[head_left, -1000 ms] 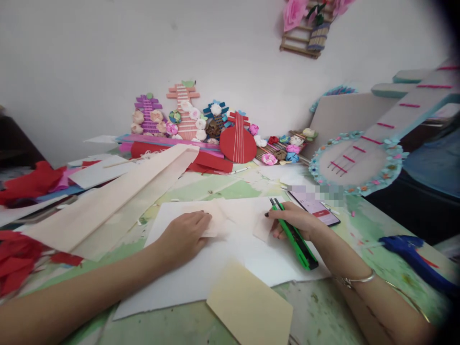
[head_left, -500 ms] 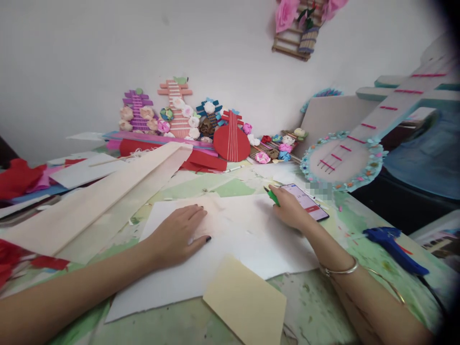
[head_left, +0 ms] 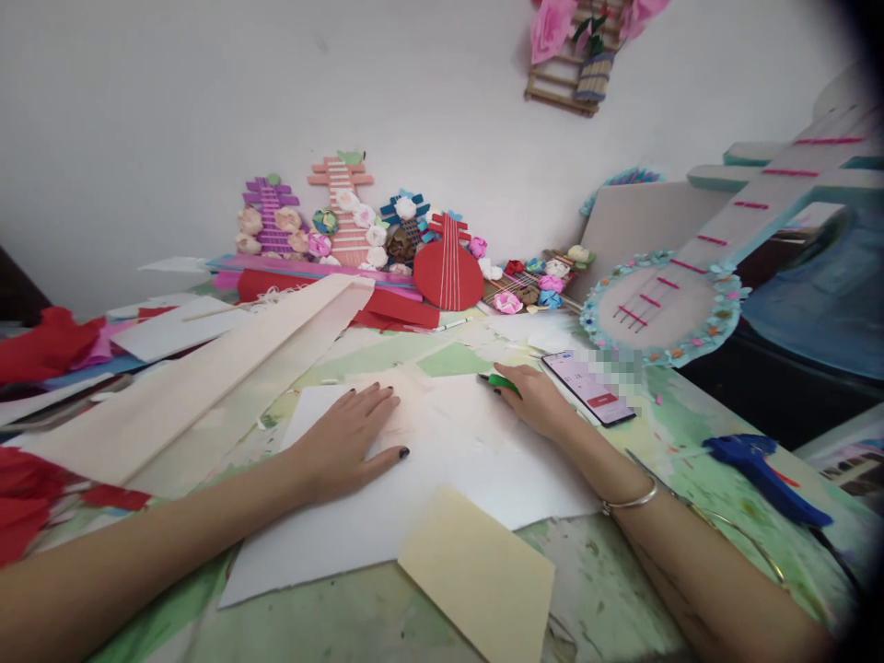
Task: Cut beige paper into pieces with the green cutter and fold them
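A white board (head_left: 442,502) lies flat on the table, with a thin pale cream sheet (head_left: 409,405) on its upper part. My left hand (head_left: 352,442) is open and rests flat on both, fingers spread. Over the board's far right part, my right hand (head_left: 535,398) is closed around a green utility knife (head_left: 504,382), its dark tip pointing left. Some of the knife is hidden by the fingers. A pale yellow card (head_left: 480,580) overlaps the board's near edge.
Right of my right hand lie a phone (head_left: 587,387) and a blue glue gun (head_left: 770,474). Scissors (head_left: 742,539) show partly beside my right forearm. Folded cream paper (head_left: 227,378) covers the left side. Decorated lute models, such as a red one (head_left: 448,272), line the wall.
My right hand has moved left with the knife, away from the phone and further over the board. My left hand stays flat in place. The view has shifted slightly.
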`<state>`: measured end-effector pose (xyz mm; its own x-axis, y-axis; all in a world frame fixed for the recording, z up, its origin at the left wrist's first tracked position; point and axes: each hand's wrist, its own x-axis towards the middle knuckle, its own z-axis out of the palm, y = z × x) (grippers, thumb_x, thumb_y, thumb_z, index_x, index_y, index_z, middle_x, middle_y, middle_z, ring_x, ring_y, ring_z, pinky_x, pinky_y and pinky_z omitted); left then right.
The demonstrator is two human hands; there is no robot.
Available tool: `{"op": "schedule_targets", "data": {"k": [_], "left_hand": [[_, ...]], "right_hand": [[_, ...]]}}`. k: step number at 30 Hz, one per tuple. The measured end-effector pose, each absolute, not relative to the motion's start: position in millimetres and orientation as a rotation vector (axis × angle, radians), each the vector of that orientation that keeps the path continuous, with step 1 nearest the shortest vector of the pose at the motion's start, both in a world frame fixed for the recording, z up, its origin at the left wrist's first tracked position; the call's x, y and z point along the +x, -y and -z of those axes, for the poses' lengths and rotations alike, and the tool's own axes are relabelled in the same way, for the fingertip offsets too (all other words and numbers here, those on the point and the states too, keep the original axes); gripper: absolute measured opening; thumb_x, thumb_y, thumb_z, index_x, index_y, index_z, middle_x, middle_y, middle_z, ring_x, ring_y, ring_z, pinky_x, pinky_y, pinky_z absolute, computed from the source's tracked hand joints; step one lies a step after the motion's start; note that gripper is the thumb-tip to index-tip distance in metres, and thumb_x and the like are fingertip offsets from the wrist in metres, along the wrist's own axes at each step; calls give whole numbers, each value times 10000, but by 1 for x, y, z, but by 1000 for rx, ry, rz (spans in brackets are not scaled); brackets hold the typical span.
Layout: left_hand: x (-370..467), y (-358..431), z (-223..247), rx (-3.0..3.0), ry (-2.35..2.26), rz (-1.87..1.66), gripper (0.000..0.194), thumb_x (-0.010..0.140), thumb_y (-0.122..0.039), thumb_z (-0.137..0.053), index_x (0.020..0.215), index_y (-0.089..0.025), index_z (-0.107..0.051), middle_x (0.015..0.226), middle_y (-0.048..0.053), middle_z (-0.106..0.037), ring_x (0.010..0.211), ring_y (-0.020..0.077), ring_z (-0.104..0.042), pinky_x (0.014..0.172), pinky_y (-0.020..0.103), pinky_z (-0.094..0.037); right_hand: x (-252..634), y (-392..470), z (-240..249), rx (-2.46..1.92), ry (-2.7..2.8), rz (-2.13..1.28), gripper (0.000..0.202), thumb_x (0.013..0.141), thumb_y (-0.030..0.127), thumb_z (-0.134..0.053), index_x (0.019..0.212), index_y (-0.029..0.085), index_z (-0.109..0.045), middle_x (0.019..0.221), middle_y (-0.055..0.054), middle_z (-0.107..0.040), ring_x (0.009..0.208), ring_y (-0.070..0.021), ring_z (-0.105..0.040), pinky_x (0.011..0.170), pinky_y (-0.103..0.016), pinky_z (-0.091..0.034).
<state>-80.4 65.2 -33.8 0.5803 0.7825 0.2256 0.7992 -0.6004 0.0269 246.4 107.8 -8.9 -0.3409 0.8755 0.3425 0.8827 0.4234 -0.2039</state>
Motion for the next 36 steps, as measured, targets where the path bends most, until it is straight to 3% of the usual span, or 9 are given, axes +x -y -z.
{"op": "schedule_targets", "data": {"k": [3, 6, 9, 11, 17, 23, 29, 32, 36], "left_hand": [[-84, -67, 32, -2745, 1372, 292, 737, 914, -632, -349, 1445, -121, -389, 1515, 146, -382, 1428, 336, -300, 1152, 522, -271], [-86, -69, 30, -2769, 1380, 250, 761, 910, -653, -329, 1463, -131, -359, 1541, 138, -337, 1446, 337, -254, 1164, 526, -238], [-87, -69, 30, -2783, 1390, 236, 776, 912, -657, -316, 1487, -137, -309, 1557, 130, -305, 1459, 334, -217, 1171, 532, -214], [-87, -69, 31, -2790, 1384, 239, 788, 911, -660, -316, 1502, -141, -274, 1567, 128, -281, 1465, 339, -192, 1171, 539, -206], [-88, -69, 31, -2814, 1302, 278, 775, 905, -652, -357, 1502, -164, -283, 1568, 140, -269, 1460, 360, -195, 1156, 565, -219], [-94, -68, 34, -2821, 1238, 286, 768, 909, -629, -387, 1512, -168, -264, 1576, 149, -233, 1462, 370, -177, 1149, 584, -228], [-105, -67, 41, -2797, 1189, 310, 752, 920, -592, -416, 1535, -223, -189, 1587, 99, -224, 1465, 347, -185, 1163, 548, -226], [-106, -67, 41, -2806, 1220, 271, 742, 931, -591, -399, 1536, -224, -178, 1590, 93, -218, 1466, 336, -191, 1167, 538, -221], [-105, -66, 38, -2805, 1302, 258, 668, 965, -557, -342, 1521, -204, -227, 1580, 94, -254, 1463, 309, -219, 1171, 505, -227]], "right_hand": [[238, -92, -6, -1458, 2287, -17, 244, 886, 132, -486, 1051, 130, -667, 1018, -149, -701, 999, -269, -605, 892, -392, -451], [221, -64, -19, -1302, 2437, -219, 175, 848, 311, -636, 973, 194, -673, 938, -50, -699, 825, -177, -619, 756, -278, -484], [198, -35, -23, -860, 2744, -568, 657, 676, 443, -792, 1236, 175, -577, 1162, -96, -613, 1029, -220, -545, 885, -317, -455], [185, -22, -20, -735, 2857, -553, 797, 593, 472, -833, 1277, 177, -550, 1235, -119, -544, 1050, -248, -489, 897, -349, -439], [174, -14, -18, -791, 2851, -696, 547, 623, 342, -826, 1080, 153, -592, 1035, -86, -574, 925, -204, -507, 755, -274, -432], [184, -27, -24, -965, 2420, -982, 76, 778, 179, -677, 824, 178, -617, 687, 32, -584, 613, -94, -502, 567, -206, -367], [215, -66, -24, -1148, 1320, -1031, 268, 716, 315, -685, 907, 187, -549, 512, 92, -465, 382, -71, -419, 374, -194, -312], [232, -83, -22, -1186, 1169, -942, 321, 695, 220, -633, 964, 202, -458, 644, 57, -548, 522, -89, -584, 538, -221, -502], [249, -95, -16, -1285, 1171, -889, 317, 669, 173, -619, 941, 186, -457, 825, -51, -608, 758, -187, -700, 727, -336, -584]]}}
